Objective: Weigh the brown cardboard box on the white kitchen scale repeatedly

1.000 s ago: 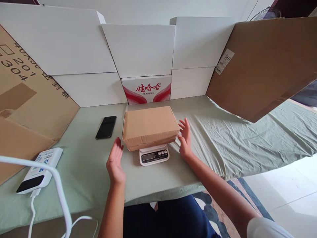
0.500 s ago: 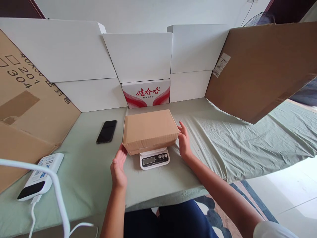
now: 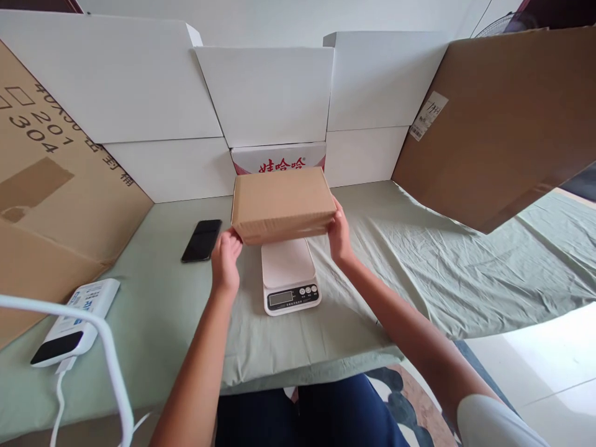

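A closed brown cardboard box (image 3: 284, 198) is held level between my two hands, above and behind a white kitchen scale (image 3: 288, 270). My left hand (image 3: 226, 257) grips the box's near left corner, its fingertips under the edge. On the opposite side, my right hand (image 3: 339, 233) grips the near right corner, fingers partly hidden behind the box. The front of the scale's bare platform shows, with its dark display panel and buttons facing me; the box covers the back of the platform.
A black phone (image 3: 202, 241) lies left of the box. Further left are a white power bank (image 3: 77, 320) and its thick white cable (image 3: 109, 354). White cartons (image 3: 265, 96) line the back; large brown cardboard panels (image 3: 503, 124) flank both sides. A wrinkled green cloth (image 3: 442, 267) covers the table.
The cardboard box has come up off the scale and moved away from me, held in both hands. More of the scale's platform is uncovered.
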Demonstrator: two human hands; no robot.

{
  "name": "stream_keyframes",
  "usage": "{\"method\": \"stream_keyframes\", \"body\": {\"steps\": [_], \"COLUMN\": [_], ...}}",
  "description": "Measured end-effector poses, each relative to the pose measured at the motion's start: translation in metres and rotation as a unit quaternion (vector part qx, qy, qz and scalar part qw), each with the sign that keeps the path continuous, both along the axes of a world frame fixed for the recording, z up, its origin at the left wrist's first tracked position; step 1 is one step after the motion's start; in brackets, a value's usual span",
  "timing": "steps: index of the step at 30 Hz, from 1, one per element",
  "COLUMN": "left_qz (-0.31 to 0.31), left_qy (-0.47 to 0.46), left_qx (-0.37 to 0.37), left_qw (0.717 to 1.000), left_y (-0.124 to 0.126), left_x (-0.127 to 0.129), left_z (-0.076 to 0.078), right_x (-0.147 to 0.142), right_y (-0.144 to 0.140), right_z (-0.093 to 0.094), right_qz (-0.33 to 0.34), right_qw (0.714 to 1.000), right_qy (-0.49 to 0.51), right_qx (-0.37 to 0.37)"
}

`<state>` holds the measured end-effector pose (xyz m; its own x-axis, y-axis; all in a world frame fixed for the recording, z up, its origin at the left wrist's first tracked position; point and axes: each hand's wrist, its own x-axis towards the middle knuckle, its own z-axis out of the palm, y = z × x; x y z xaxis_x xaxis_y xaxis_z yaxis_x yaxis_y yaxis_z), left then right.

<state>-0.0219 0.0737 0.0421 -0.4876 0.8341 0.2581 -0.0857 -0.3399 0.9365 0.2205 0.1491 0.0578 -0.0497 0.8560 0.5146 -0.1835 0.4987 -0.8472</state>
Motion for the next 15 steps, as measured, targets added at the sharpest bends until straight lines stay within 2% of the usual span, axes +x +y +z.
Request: {"method": "stream_keyframes", "body": {"steps": [3,6,10,15], "left_qz": [0.0,0.004,0.009,0.006], "left_qy": [-0.022,-0.03,-0.037,-0.045], "left_qx": [0.0,-0.023,-0.051,-0.057], "left_qw": [1.0,0.999,0.998,0.997], "left_y": [0.043,0.063,0.066,0.063], "left_x": [-0.006,-0.007,-0.008,-0.016], "left_z": [-0.007,-0.028,-0.049,-0.046], "right_x": [-0.013,-0.022,-0.022,-0.016], "right_y": [0.038,0.057,0.058,0.06], "right_z": [-0.013,-0.037,-0.057,-0.067], "right_qz": [-0.024,-0.035,-0.022,-0.022], "right_qw": [1.0,0.999,0.998,0.998], "right_qy": [-0.003,0.011,-0.007,-0.018], "right_qx": [0.008,-0.028,-0.051,-0.055]}}
